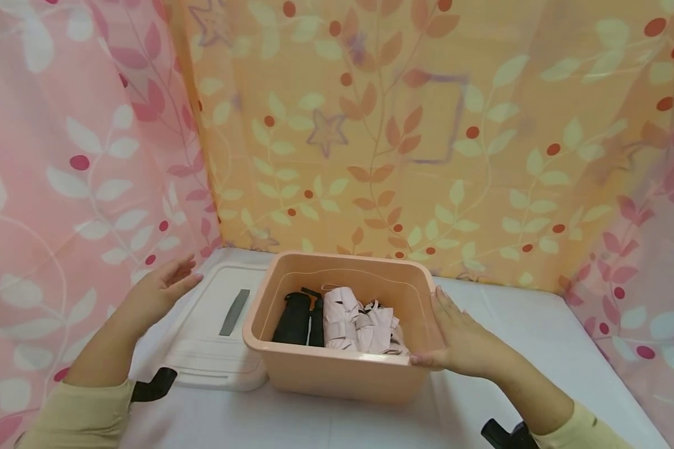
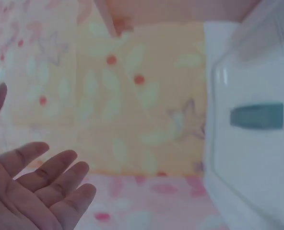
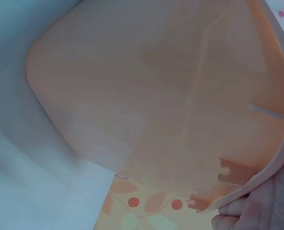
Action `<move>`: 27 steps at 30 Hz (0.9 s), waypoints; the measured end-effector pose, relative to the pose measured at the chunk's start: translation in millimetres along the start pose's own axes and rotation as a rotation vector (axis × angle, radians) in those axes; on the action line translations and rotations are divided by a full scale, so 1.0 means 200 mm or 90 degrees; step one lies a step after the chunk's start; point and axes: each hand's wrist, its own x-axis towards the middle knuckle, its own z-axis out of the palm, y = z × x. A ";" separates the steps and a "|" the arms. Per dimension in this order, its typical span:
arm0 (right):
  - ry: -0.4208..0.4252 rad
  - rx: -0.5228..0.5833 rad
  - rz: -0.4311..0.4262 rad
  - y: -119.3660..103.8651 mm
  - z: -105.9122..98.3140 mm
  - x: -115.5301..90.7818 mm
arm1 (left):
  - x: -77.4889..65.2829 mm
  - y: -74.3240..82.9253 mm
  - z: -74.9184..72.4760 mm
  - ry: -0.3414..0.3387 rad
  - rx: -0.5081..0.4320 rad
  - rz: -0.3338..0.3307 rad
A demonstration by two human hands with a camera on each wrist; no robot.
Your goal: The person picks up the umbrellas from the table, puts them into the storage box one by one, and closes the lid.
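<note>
A peach plastic storage box (image 1: 342,377) stands without its lid on the white-covered table. Inside it on the left is a black bundle (image 1: 293,321) with a strap, perhaps a folded umbrella. Beside that lie pale pink folded bundles (image 1: 342,321) tied with bands; their kind is unclear. My right hand (image 1: 462,340) grips the box's right rim, thumb near the front corner; in the right wrist view its fingers (image 3: 230,208) curl at the rim. Held in the air, my left hand (image 1: 157,296) is empty, fingers apart in the left wrist view, near the white lid (image 1: 202,349).
The lid lies flat left of the box, close against it, with a grey handle (image 1: 234,312) on top. Floral curtains (image 1: 370,125) hang behind and on both sides. White cloth covers the tabletop (image 1: 516,312), which reaches to the right of the box.
</note>
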 end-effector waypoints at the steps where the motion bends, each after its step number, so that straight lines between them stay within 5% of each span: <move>1: 0.000 0.003 0.002 0.00 0.00 0.00 | -0.01 -0.05 -0.01 0.009 -0.010 -0.014; 8: 0.000 0.014 0.009 0.01 0.01 -0.01 | -0.07 -0.35 -0.02 -0.025 -0.079 -0.132; 12: 0.004 0.018 0.006 0.01 0.01 0.00 | -0.11 -0.46 0.00 -0.064 -0.039 -0.153; 16: 0.003 0.030 0.003 0.00 0.01 0.00 | -0.13 -0.53 0.01 -0.087 0.026 -0.196; 20: 0.000 0.032 -0.001 0.00 0.01 0.00 | -0.14 -0.58 0.02 -0.115 0.026 -0.254; 27: 0.007 0.031 -0.009 0.01 0.00 0.00 | -0.14 -0.64 0.05 -0.110 -0.014 -0.272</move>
